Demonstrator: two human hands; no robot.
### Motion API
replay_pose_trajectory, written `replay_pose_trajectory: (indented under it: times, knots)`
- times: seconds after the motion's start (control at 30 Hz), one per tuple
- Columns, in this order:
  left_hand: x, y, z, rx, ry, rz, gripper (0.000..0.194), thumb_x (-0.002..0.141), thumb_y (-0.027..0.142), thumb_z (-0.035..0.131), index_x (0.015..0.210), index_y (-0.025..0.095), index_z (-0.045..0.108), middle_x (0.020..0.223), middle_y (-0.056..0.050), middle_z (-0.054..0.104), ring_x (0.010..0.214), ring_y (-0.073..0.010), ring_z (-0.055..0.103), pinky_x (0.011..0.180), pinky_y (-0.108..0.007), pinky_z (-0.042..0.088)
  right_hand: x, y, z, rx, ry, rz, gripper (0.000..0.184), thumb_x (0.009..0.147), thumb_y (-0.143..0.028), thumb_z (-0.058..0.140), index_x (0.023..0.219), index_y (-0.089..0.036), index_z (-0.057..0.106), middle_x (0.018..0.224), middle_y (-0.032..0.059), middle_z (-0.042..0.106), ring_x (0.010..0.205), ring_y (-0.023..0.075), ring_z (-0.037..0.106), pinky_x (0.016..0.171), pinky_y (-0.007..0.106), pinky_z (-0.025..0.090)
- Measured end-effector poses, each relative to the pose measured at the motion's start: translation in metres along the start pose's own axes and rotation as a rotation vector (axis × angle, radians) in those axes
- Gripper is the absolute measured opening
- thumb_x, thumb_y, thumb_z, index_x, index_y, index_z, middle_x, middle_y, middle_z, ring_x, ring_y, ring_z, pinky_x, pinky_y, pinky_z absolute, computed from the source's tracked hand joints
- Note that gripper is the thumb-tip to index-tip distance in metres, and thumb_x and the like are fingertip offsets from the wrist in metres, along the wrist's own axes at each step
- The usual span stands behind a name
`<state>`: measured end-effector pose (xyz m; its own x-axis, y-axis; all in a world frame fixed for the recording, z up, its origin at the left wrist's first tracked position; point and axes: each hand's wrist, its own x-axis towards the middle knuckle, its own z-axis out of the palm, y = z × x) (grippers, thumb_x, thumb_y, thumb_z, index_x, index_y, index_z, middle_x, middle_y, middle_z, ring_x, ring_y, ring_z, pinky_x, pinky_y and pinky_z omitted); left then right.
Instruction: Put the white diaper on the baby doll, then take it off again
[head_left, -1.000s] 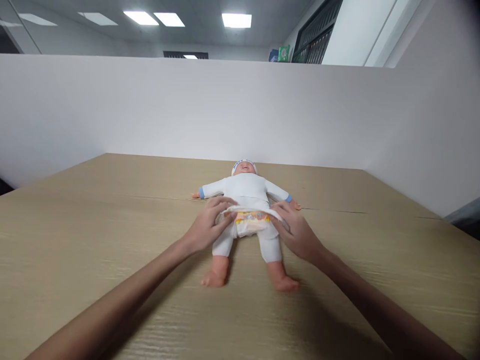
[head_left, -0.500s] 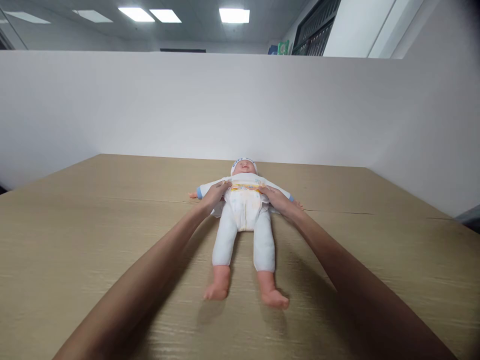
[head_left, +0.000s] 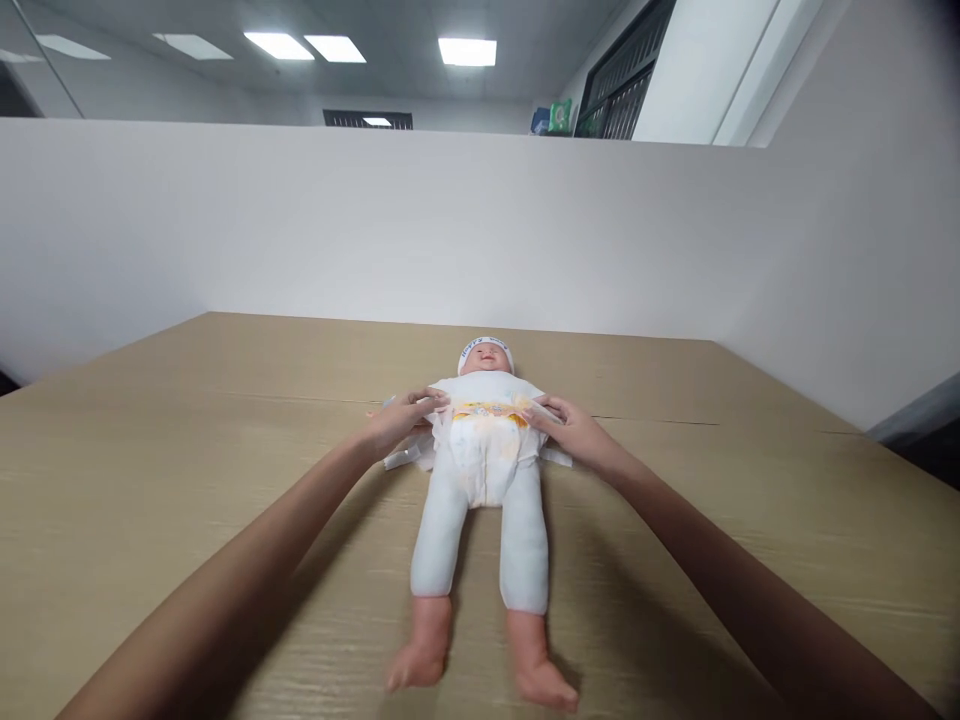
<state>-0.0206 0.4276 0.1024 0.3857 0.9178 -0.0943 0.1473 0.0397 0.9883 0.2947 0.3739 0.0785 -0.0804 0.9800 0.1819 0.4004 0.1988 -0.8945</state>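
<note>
A baby doll (head_left: 486, 388) in white clothes and a lettered white cap lies on its back, feet toward me. Around its hips is a white diaper (head_left: 486, 460), its front panel with an orange and yellow printed waistband drawn up over the belly. My left hand (head_left: 401, 420) has its fingers closed at the waistband's left corner. At the right corner, my right hand (head_left: 574, 428) pinches the diaper's edge between thumb and fingers. White side tabs stick out on the table below both hands. The doll's arms are mostly hidden behind my hands.
The wood-patterned table top (head_left: 225, 450) has a thin seam running across it. A white partition (head_left: 375, 220) rises behind the table and along its right side. Blue and green packages (head_left: 559, 116) show above the partition.
My hands have moved apart, outward from the doll's waist. The diaper's side tabs show more. The doll appears lower and larger as the view has shifted.
</note>
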Motion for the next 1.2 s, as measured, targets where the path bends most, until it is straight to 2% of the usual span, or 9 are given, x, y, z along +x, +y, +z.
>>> replay_pose_trajectory:
  times: [0.17, 0.3, 0.4, 0.5, 0.63, 0.77, 0.87, 1.0, 1.2]
  knots:
    - [-0.015, 0.008, -0.001, 0.091, 0.182, 0.069, 0.045, 0.086, 0.058, 0.076, 0.112, 0.022, 0.07, 0.131, -0.009, 0.073, 0.114, -0.0248, 0.065, 0.102, -0.039, 0.052, -0.025, 0.031, -0.013, -0.162, 0.214, -0.032, 0.05, 0.091, -0.067, 0.068, 0.105, -0.019, 0.072, 0.094, 0.0082, 0.079, 0.081, 0.0222, 0.071, 0.076, 0.036, 0.057]
    - [-0.03, 0.028, 0.023, 0.394, 0.284, 0.323, 0.033, 0.1, 0.053, 0.062, 0.114, 0.024, 0.07, 0.129, -0.007, 0.072, 0.122, -0.0278, 0.062, 0.11, -0.045, 0.047, -0.053, 0.054, -0.02, -0.316, 0.284, -0.053, 0.039, 0.09, -0.061, 0.071, 0.096, -0.022, 0.072, 0.084, 0.0048, 0.073, 0.073, 0.0218, 0.063, 0.071, 0.035, 0.047]
    - [-0.03, 0.041, 0.055, 0.667, 0.185, 0.599, 0.028, 0.107, 0.046, 0.053, 0.116, 0.024, 0.07, 0.127, -0.007, 0.074, 0.125, -0.0281, 0.061, 0.112, -0.047, 0.045, -0.06, 0.068, -0.019, -0.482, 0.292, -0.077, 0.037, 0.092, -0.061, 0.069, 0.094, -0.024, 0.069, 0.083, 0.0041, 0.07, 0.077, 0.0236, 0.064, 0.073, 0.034, 0.044]
    - [-0.019, 0.045, 0.084, 0.873, 0.011, 0.739, 0.026, 0.107, 0.042, 0.054, 0.116, 0.024, 0.071, 0.131, -0.007, 0.073, 0.127, -0.0292, 0.06, 0.114, -0.049, 0.044, -0.058, 0.074, -0.017, -0.561, 0.257, -0.075, 0.038, 0.095, -0.063, 0.065, 0.094, -0.025, 0.065, 0.08, 0.0023, 0.067, 0.076, 0.0236, 0.063, 0.072, 0.034, 0.042]
    - [-0.003, 0.037, 0.106, 1.085, -0.01, 0.704, 0.03, 0.102, 0.049, 0.063, 0.116, 0.024, 0.074, 0.128, -0.008, 0.073, 0.127, -0.0336, 0.058, 0.111, -0.053, 0.045, -0.056, 0.074, -0.015, -0.466, 0.25, 0.02, 0.037, 0.09, -0.061, 0.069, 0.089, -0.026, 0.059, 0.075, -0.0002, 0.065, 0.075, 0.0231, 0.062, 0.073, 0.034, 0.042]
    - [0.001, 0.032, 0.109, 1.164, 0.034, 0.684, 0.036, 0.097, 0.053, 0.07, 0.117, 0.024, 0.075, 0.126, -0.01, 0.071, 0.125, -0.0361, 0.056, 0.109, -0.054, 0.046, -0.059, 0.068, -0.013, -0.311, 0.217, 0.12, 0.04, 0.081, -0.062, 0.075, 0.08, -0.026, 0.058, 0.069, -0.002, 0.062, 0.067, 0.0204, 0.055, 0.065, 0.032, 0.035]
    - [0.0, 0.031, 0.108, 1.167, 0.027, 0.672, 0.039, 0.096, 0.055, 0.071, 0.119, 0.024, 0.075, 0.129, -0.01, 0.069, 0.126, -0.0365, 0.055, 0.11, -0.054, 0.045, -0.058, 0.06, -0.013, -0.226, 0.177, 0.119, 0.046, 0.081, -0.069, 0.071, 0.072, -0.026, 0.057, 0.063, -0.0026, 0.055, 0.062, 0.0182, 0.047, 0.062, 0.031, 0.031]
    - [0.0, 0.03, 0.107, 1.159, 0.026, 0.649, 0.044, 0.095, 0.057, 0.071, 0.122, 0.022, 0.075, 0.129, -0.012, 0.068, 0.126, -0.0368, 0.054, 0.113, -0.054, 0.044, -0.049, 0.041, -0.018, -0.081, 0.129, 0.104, 0.055, 0.081, -0.079, 0.061, 0.071, -0.026, 0.054, 0.065, -0.0029, 0.049, 0.063, 0.0177, 0.046, 0.062, 0.031, 0.036]
    - [0.0, 0.027, 0.108, 1.146, 0.053, 0.643, 0.052, 0.093, 0.056, 0.071, 0.137, 0.028, 0.068, 0.133, -0.01, 0.068, 0.124, -0.0386, 0.053, 0.109, -0.056, 0.045, -0.019, 0.002, -0.007, 0.035, 0.063, 0.079, 0.044, 0.086, -0.065, 0.062, 0.071, -0.024, 0.054, 0.065, -0.0046, 0.048, 0.061, 0.0146, 0.042, 0.06, 0.03, 0.033]
